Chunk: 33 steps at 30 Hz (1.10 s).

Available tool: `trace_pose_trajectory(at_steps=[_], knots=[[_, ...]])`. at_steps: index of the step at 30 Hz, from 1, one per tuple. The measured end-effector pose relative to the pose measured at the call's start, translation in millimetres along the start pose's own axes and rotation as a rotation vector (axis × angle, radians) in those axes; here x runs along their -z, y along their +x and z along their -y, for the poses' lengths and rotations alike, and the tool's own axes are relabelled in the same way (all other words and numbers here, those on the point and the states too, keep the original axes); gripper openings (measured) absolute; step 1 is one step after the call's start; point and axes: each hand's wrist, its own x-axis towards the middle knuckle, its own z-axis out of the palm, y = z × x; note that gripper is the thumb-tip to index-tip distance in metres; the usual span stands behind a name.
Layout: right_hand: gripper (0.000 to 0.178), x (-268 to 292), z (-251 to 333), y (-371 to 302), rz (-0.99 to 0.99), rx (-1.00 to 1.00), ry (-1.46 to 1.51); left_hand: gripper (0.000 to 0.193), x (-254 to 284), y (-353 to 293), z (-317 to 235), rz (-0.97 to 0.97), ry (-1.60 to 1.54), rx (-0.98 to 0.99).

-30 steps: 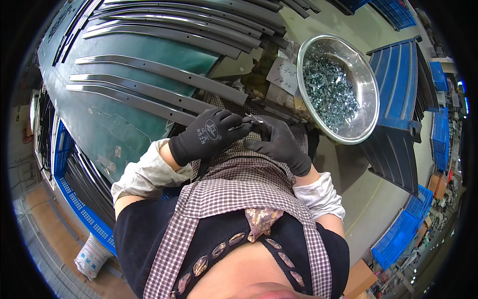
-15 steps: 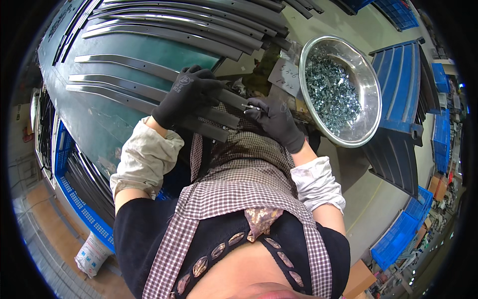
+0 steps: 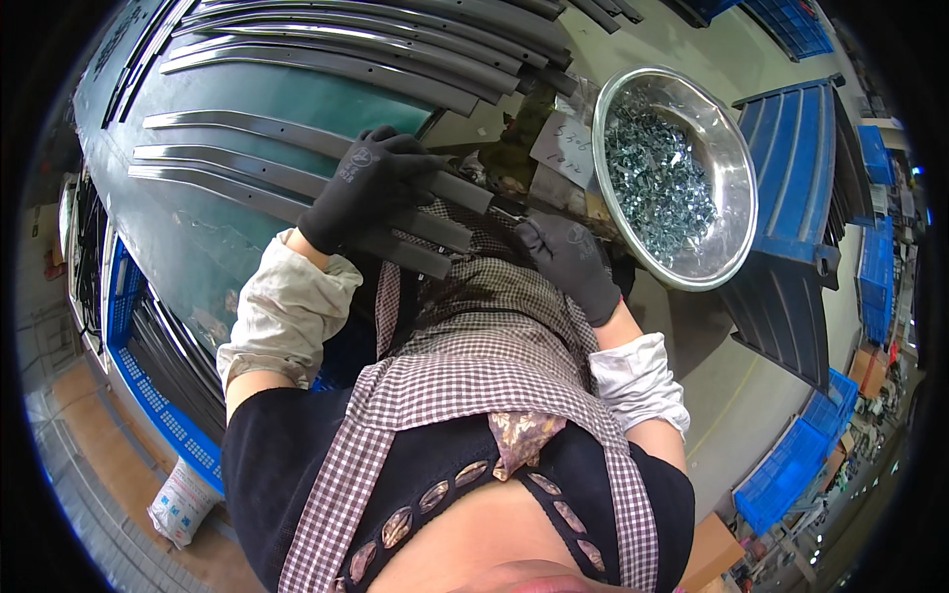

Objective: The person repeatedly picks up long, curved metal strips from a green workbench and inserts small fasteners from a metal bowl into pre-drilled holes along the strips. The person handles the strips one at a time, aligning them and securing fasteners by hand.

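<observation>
Two gloved hands, left hand (image 3: 371,188) wrapped around a long grey metal strip (image 3: 297,148), right hand (image 3: 568,259) curled shut, contents unclear, bowl of screws (image 3: 682,262) at two o'clock.

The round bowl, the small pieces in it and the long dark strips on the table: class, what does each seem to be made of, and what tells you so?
Bowl: probably polished steel, with a bright, mirror-like rim. Small pieces: likely plated metal, silvery and glinting; too small to tell their kind. Long strips: dark grey with a dull sheen along the edges, coated metal or stiff plastic; the look leaves it open. The left hand, in a black glove, grips one strip.
</observation>
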Motion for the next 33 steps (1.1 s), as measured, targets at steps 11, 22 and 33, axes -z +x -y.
trace_pose_trajectory(at_steps=[11, 22, 33], knots=[[0.031, -4.3, 15.1, 15.3, -0.027, 0.075, -0.141, 0.041, -0.2, -1.6, 0.8, 0.041, -0.057, -0.001], [0.028, 7.5, 7.4, 4.9, 0.064, 0.033, -0.062, 0.039, 0.1, -2.9, -0.6, 0.014, -0.015, -0.028], [0.025, -1.3, 30.4, 21.9, 0.065, 0.039, -0.201, 0.039, -0.8, -3.7, 4.2, -0.003, -0.043, -0.071]])
